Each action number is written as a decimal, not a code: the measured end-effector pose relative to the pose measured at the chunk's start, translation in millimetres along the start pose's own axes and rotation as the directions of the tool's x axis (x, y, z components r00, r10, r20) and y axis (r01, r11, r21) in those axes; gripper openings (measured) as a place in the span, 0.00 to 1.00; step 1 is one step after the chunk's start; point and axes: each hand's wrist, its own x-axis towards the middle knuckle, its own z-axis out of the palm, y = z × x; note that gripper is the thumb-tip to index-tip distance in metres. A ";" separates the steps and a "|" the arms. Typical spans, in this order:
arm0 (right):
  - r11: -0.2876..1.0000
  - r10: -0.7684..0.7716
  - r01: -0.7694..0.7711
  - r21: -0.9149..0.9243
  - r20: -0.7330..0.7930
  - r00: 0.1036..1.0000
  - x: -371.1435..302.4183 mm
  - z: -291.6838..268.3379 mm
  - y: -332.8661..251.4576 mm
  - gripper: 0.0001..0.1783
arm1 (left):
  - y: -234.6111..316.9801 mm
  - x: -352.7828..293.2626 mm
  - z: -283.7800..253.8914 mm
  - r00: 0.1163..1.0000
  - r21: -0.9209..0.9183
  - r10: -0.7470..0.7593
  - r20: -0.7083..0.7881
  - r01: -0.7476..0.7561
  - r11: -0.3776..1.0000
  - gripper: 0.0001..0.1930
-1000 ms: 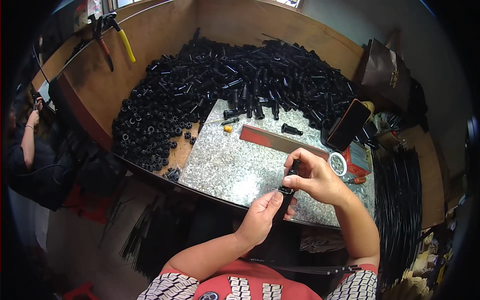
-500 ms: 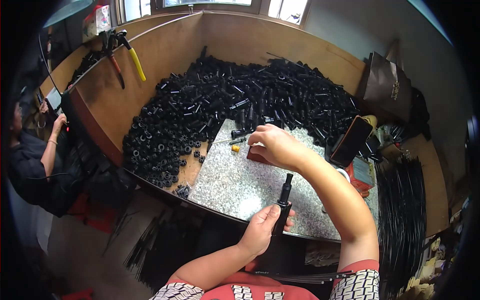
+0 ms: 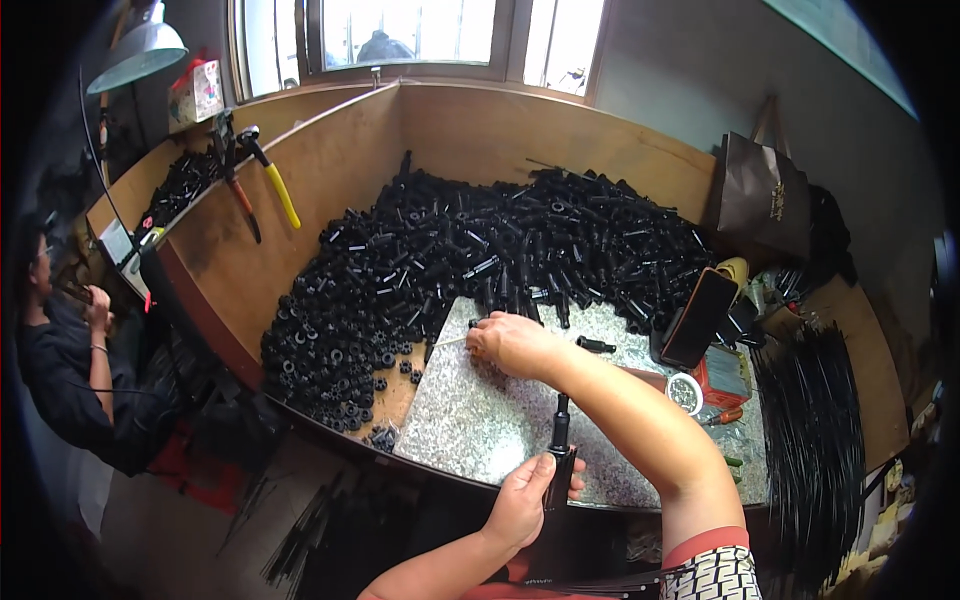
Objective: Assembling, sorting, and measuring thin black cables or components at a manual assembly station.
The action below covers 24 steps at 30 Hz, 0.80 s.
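Observation:
My left hand [image 3: 528, 497] is closed round a black tubular part [image 3: 560, 432], which stands upright near the slab's front edge with its narrow end up. Farther off, my right hand [image 3: 512, 345] is over the speckled stone slab [image 3: 450, 425], fingers bent and pressed together around something mostly covered. A thin pale rod [image 3: 450, 341] sticks out left of those fingers, and a bit of yellow-orange shows under them. On the slab behind my right forearm lies a short black fitting [image 3: 596, 345]. A brown flat piece [image 3: 645, 377] is partly hidden by that forearm.
A large heap of black parts [image 3: 500, 225] fills the wooden bin behind the slab. At right are a phone [image 3: 698, 318], a white cup of small bits [image 3: 684, 393], a red box [image 3: 722, 375] and black rods [image 3: 815, 430]. Pliers [image 3: 278, 190] hang left; a person [image 3: 75, 370] sits beyond.
My right hand has left the brown piece and moved left onto the rod and yellow spot. The left hand still grips the black part. The whole view has tilted up.

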 end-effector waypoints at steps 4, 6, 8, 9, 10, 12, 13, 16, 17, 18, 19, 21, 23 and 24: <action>0.991 0.003 0.013 0.133 -0.120 0.993 -6.1 -18.3 -4.0 0.09 | 2.0 -1.5 0.4 1.000 -0.004 -0.005 0.005 0.005 1.000 0.19; 0.962 0.039 0.017 0.273 -0.196 0.980 -14.1 -46.5 -10.1 0.09 | 3.3 -2.0 4.4 1.000 0.011 -0.014 -0.004 0.014 1.000 0.18; 0.908 0.093 0.007 0.419 -0.219 0.971 -24.5 -70.2 -25.0 0.10 | 4.5 -1.9 5.1 1.000 0.011 -0.003 -0.013 0.003 1.000 0.18; 0.831 0.142 0.009 0.556 -0.228 0.963 -31.3 -85.2 -35.4 0.11 | 5.0 -1.9 5.6 1.000 0.017 -0.007 -0.005 0.007 1.000 0.18; 0.777 0.147 -0.016 0.629 -0.156 0.977 -41.3 -108.0 -53.3 0.13 | 5.3 -2.6 6.0 1.000 0.022 -0.008 -0.020 0.009 1.000 0.18; 0.602 0.041 0.140 0.786 -0.205 0.978 -66.6 -130.0 -70.6 0.14 | 2.9 -1.5 10.6 1.000 0.034 -0.023 -0.013 0.024 0.999 0.18; 0.627 -0.046 0.234 0.743 -0.264 0.963 -79.9 -144.9 -83.4 0.13 | 2.3 -2.1 10.7 1.000 0.019 -0.016 -0.003 0.016 1.000 0.18; 0.345 -0.277 0.377 0.859 -0.291 0.916 -117.7 -172.3 -113.3 0.14 | 1.1 -4.7 15.0 0.999 0.010 -0.038 0.007 0.038 0.999 0.18; 0.250 -0.344 0.473 0.845 -0.379 0.859 -129.4 -179.5 -125.0 0.15 | 1.7 -5.8 18.7 0.998 0.010 -0.064 0.002 0.064 0.998 0.18; 0.179 -0.447 0.611 0.771 -0.489 0.749 -133.3 -185.3 -134.0 0.16 | 2.6 -7.3 22.6 0.996 0.010 -0.089 -0.003 0.089 0.996 0.18; 0.091 -0.466 0.598 0.796 -0.496 0.732 -141.1 -188.2 -142.9 0.16 | 3.7 -9.2 24.1 0.994 0.007 -0.109 -0.016 0.109 0.994 0.18; -0.002 -0.536 0.518 0.855 -0.438 0.722 -150.9 -215.8 -154.6 0.14 | 4.4 -11.2 26.9 0.987 -0.002 -0.153 -0.041 0.153 0.988 0.18; -0.117 -0.347 0.793 0.598 -0.772 0.532 -147.1 -172.3 -181.1 0.15 | 3.3 -7.0 35.7 0.987 0.059 -0.160 0.002 0.160 0.985 0.19; -0.160 -0.136 0.958 0.239 -0.966 0.218 -148.9 -158.0 -190.2 0.17 | 1.0 -5.3 40.8 0.988 0.112 -0.153 0.034 0.149 0.982 0.19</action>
